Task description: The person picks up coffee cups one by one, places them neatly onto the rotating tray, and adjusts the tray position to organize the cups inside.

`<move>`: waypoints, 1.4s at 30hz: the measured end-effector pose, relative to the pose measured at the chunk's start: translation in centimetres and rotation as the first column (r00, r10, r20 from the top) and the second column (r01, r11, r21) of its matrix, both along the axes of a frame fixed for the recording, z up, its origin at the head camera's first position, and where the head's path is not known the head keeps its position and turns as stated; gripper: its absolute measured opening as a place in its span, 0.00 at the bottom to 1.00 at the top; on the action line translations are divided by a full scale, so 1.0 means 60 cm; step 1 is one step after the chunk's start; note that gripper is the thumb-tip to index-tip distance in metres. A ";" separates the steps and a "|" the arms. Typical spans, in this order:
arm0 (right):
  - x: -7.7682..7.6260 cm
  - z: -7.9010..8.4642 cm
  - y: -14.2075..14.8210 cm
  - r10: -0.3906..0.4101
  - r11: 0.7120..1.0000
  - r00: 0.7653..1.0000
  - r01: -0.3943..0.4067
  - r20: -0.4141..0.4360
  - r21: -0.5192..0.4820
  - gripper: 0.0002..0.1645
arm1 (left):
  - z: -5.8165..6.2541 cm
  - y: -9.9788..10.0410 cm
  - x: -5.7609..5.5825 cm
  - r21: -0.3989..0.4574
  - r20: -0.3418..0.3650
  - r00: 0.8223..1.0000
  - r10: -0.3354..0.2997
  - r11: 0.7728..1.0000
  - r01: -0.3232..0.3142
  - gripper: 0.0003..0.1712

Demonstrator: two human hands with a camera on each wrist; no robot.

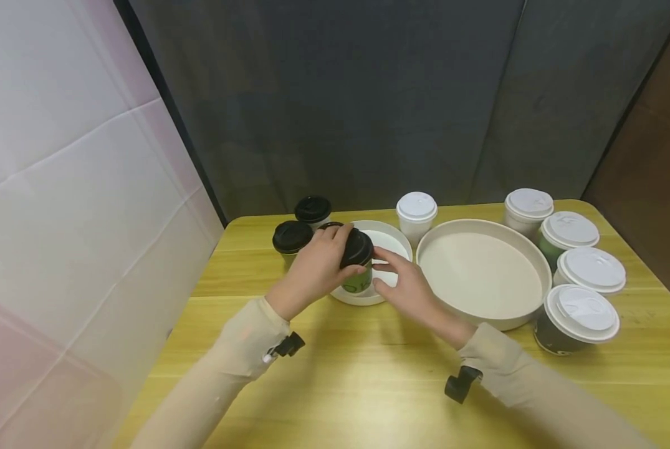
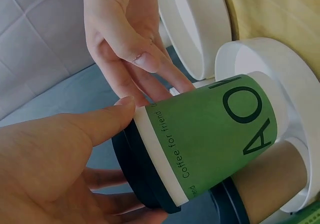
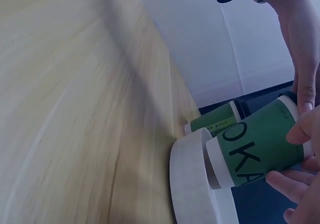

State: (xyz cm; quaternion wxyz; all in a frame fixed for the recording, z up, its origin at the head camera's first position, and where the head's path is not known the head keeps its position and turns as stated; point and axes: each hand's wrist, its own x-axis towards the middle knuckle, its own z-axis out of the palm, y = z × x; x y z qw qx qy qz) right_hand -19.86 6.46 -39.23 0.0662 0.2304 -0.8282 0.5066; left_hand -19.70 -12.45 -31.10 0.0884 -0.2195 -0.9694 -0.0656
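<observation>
Lettering in dark blocky capitals runs round the tapered green cup, a smooth, matte, paper-like wall with a plain white band at base and top. Left grip clasps it from above, thumb on one side of the ridged black lid and fingers bent round the other. Right grip is unclenched at the cup's side, fingers spread loosely and slightly bent — whether the fingertips press the wall is hard to tell. The cup's base is over the inside of the small round white tray, which has a smooth upright wall; whether it rests on the tray's floor cannot be told. A kraft-brown cup, also black-lidded, stands beside it in the same tray.

Just left of the tray are two more black-lidded cups, a nearer one and a farther one. A white cup with a moulded white lid stands behind, between that tray and a larger shallow beige tray — round, with a matte floor. Four white-lidded cups curve along its right side. The yellowish tabletop shows streaky wood grain under a soft sheen, with dark grey cloth hanging beyond.
</observation>
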 end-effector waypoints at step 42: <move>-0.011 -0.045 0.014 -0.008 1.000 0.991 0.005 0.137 0.020 0.41 | -0.044 0.025 -0.029 0.011 0.079 0.997 -0.027 1.000 0.026 0.47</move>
